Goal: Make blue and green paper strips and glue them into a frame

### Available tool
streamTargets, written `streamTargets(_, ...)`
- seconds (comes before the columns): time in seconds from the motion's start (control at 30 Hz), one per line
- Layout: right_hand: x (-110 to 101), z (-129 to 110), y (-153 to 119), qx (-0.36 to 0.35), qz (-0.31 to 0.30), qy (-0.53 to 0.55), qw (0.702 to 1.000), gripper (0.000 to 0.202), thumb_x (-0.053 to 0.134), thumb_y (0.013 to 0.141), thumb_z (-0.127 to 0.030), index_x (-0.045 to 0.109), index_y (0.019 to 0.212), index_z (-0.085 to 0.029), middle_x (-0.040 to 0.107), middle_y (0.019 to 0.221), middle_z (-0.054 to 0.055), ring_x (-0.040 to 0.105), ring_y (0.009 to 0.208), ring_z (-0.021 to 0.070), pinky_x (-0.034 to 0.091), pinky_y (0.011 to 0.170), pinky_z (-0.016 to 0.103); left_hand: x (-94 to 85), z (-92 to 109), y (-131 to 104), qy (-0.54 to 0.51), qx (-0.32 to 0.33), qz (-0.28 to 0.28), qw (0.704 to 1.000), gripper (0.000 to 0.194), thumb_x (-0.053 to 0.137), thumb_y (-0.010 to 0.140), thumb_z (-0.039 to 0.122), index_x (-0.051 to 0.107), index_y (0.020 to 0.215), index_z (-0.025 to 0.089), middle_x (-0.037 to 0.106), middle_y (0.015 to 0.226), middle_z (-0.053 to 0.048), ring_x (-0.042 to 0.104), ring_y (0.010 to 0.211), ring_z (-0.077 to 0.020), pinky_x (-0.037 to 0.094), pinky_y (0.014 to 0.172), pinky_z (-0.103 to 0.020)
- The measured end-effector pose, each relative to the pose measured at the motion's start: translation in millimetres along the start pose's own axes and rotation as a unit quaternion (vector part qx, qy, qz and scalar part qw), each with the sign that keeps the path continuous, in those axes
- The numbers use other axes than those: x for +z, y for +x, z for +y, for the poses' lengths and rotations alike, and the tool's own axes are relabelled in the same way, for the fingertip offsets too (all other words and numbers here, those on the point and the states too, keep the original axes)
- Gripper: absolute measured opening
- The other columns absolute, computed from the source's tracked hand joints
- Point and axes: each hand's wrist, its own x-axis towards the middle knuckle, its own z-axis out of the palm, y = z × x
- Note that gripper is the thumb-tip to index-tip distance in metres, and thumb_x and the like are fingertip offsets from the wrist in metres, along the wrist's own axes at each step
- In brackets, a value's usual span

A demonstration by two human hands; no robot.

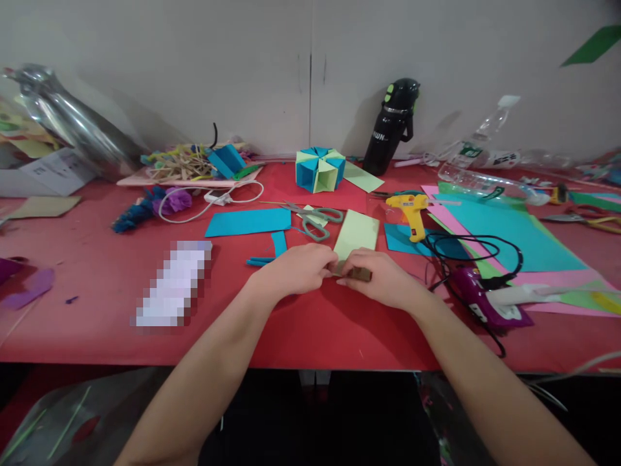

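A pale green paper strip (358, 233) lies on the red table with its near end between my hands. My left hand (305, 267) has its fingers closed at the near left corner of the paper. My right hand (381, 275) pinches the near end, where a darker, folded-looking part (359, 272) shows under the fingers. Fingertips hide the exact fold. Just beyond my left hand lie grey-handled scissors (320, 222), a blue paper strip (248, 222) and small blue folded pieces (266, 257). Farther back stands a blue and pale green folded-paper ring (320, 169).
To the right are a yellow glue gun (410, 212), a purple glue gun (485, 294) with a looping black cable, and stacked coloured sheets (514, 233). A black bottle (392, 126) stands at the back. A blurred-out pale rectangle (173, 285) and a white cable (194, 213) lie left.
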Motion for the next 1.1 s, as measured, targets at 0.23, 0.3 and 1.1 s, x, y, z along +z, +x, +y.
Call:
streamTargets(0.23, -3, -10, -4, 0.093, 0.222, -0.137, 0.961, 0.009, 0.063, 0.094, -0.025, 0.07, 0.09, -0.022, 0.071, 0.097, 0.007, 0.068, 0.087, 0.0236, 0.05, 0.072, 0.034, 10.8, 15, 14, 0.066, -0.041, 0.154, 0.985, 0.023, 0.041, 0.096, 0.007, 0.059, 0.107, 0.017, 0.068, 0.107, -0.008, 0.067, 0.091, -0.0213, 0.047, 0.069, -0.03)
streamTargets(0.3, -2, -11, -4, 0.098, 0.253, -0.141, 0.952, 0.012, 0.062, 0.096, -0.03, 0.071, 0.096, -0.022, 0.072, 0.101, 0.009, 0.07, 0.089, 0.0252, 0.052, 0.071, 0.035, 14.0, 14, 18, 0.046, -0.024, 0.198, 0.979, 0.024, 0.039, 0.098, 0.007, 0.058, 0.109, 0.017, 0.068, 0.109, -0.009, 0.067, 0.097, -0.0218, 0.051, 0.073, -0.031)
streamTargets(1.1, 6, 2, -2, 0.034, 0.019, -0.073, 0.997, 0.007, 0.075, 0.091, -0.032, 0.077, 0.097, -0.028, 0.068, 0.108, 0.005, 0.061, 0.101, 0.0241, 0.045, 0.094, 0.047, -2.2, -3, -13, -0.027, -0.033, 0.005, 0.999, 0.019, 0.055, 0.089, 0.019, 0.073, 0.088, 0.024, 0.075, 0.094, -0.002, 0.066, 0.089, -0.0208, 0.04, 0.069, -0.03)
